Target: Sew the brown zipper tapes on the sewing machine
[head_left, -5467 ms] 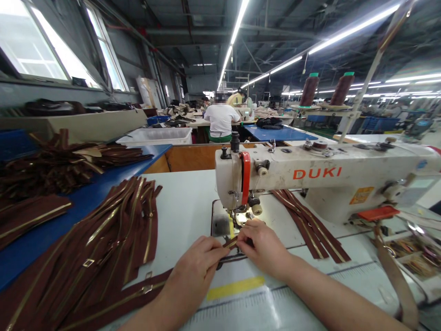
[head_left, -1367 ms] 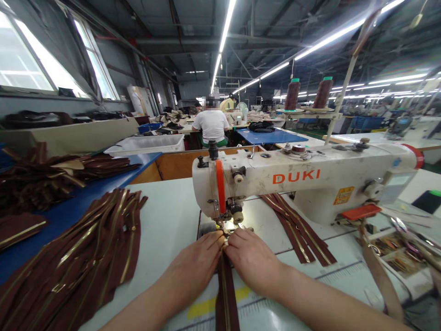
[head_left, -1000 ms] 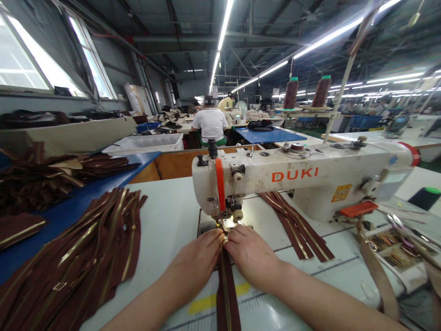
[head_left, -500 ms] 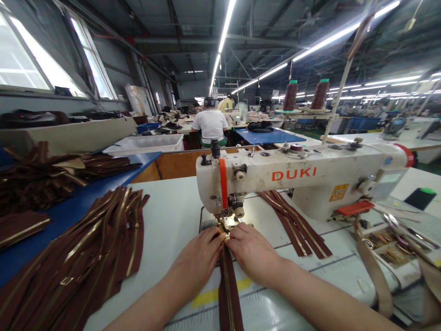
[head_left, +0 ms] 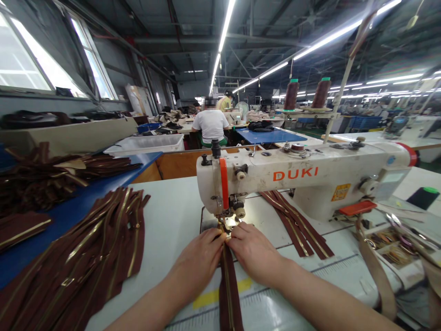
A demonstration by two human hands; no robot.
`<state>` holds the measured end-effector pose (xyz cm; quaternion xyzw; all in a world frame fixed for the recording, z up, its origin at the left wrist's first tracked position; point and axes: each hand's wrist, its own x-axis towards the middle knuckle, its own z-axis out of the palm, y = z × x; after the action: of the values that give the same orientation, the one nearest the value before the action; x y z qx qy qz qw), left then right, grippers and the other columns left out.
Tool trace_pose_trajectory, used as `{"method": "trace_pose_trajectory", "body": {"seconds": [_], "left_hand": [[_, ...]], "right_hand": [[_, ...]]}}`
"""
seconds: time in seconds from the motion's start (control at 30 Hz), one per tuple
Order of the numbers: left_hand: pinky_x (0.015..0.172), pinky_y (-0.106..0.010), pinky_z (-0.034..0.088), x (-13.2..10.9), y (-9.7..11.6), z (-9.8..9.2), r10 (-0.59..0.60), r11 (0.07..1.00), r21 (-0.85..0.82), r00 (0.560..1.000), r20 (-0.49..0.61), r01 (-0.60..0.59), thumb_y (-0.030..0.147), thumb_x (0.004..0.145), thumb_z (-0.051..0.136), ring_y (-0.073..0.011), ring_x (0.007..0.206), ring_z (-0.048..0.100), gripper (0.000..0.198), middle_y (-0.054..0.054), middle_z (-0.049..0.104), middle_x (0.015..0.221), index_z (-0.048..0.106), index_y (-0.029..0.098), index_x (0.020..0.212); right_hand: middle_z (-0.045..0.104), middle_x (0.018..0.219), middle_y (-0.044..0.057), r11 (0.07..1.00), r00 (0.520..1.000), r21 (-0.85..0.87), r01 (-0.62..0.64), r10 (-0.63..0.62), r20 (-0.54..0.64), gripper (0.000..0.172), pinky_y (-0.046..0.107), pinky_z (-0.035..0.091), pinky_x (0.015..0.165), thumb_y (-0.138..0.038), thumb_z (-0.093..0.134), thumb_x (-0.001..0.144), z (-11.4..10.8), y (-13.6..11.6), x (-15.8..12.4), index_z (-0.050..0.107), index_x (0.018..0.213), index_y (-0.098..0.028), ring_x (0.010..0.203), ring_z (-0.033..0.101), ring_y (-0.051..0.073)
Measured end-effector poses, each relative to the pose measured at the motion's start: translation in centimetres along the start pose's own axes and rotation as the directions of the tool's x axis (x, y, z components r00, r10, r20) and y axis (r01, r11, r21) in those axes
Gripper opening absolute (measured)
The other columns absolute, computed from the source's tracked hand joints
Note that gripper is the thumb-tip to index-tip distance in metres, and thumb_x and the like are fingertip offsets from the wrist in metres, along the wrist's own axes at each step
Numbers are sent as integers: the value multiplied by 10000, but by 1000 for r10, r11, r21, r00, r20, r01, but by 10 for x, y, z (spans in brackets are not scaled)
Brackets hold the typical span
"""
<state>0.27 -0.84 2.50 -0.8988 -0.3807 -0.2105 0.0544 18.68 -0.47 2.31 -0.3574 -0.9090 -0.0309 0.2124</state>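
A brown zipper strip (head_left: pixel 228 289) with gold teeth runs from the front edge of the table up to the sewing machine (head_left: pixel 255 172). My left hand (head_left: pixel 203 250) pinches its far end from the left, close to the presser foot. From the other side, my right hand (head_left: pixel 253 250) grips the same end, with the fingertips of both hands nearly touching. The lit needle area (head_left: pixel 231 223) lies just beyond my fingers, which partly hide it. Behind the needle, under the machine's arm, lie more brown zipper strips (head_left: pixel 299 225).
A heap of brown zipper strips (head_left: pixel 99 243) spreads over the table's left side, beside a blue surface (head_left: pixel 69 202) with more pieces. At right stand a tray of small parts (head_left: pixel 396 250) and a black thread cone (head_left: pixel 423 197). A person in white (head_left: pixel 210 125) sits ahead.
Almost nothing differs. Both hands stay at the needle with the zipper strip, and the view has shifted very slightly.
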Motion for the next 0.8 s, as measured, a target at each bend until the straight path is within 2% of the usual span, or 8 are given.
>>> {"method": "trace_pose_trajectory", "body": {"seconds": [0.2,0.47,0.6,0.8], "left_hand": [[860,-401,547,-4,1,4,17,998,57,998,-61,-13,93,893,391,-225,970,624,271,-103,647,1048,589,141,1072],[862,-411,552,-6,5,1,17,992,127,998,-58,-9,113,904,363,-236,996,635,304,-132,668,1070,617,110,1070],[892,-407,540,-29,27,-8,72,981,188,994,-80,-56,142,916,374,-238,1069,611,319,-123,661,1147,600,114,1140],[915,-356,514,-63,72,-15,271,939,236,960,-67,-249,53,859,376,-229,1061,610,357,-107,679,1126,612,103,1124]], "right_hand": [[592,851,57,1000,1000,7,-17,17,-4,141,326,418,780,-161,486,917,1,1,-1,626,902,-149,862,489,206],[594,848,59,999,999,-6,-41,41,-4,139,324,420,793,-139,489,905,-2,0,-1,626,917,-151,856,492,206],[576,824,52,997,998,27,-66,65,10,148,307,423,787,-103,488,892,-7,-13,-17,623,855,-153,843,490,194],[549,831,34,957,978,212,-196,205,-22,197,283,426,750,-68,469,891,-13,-43,-51,618,826,-180,842,477,180]]}}
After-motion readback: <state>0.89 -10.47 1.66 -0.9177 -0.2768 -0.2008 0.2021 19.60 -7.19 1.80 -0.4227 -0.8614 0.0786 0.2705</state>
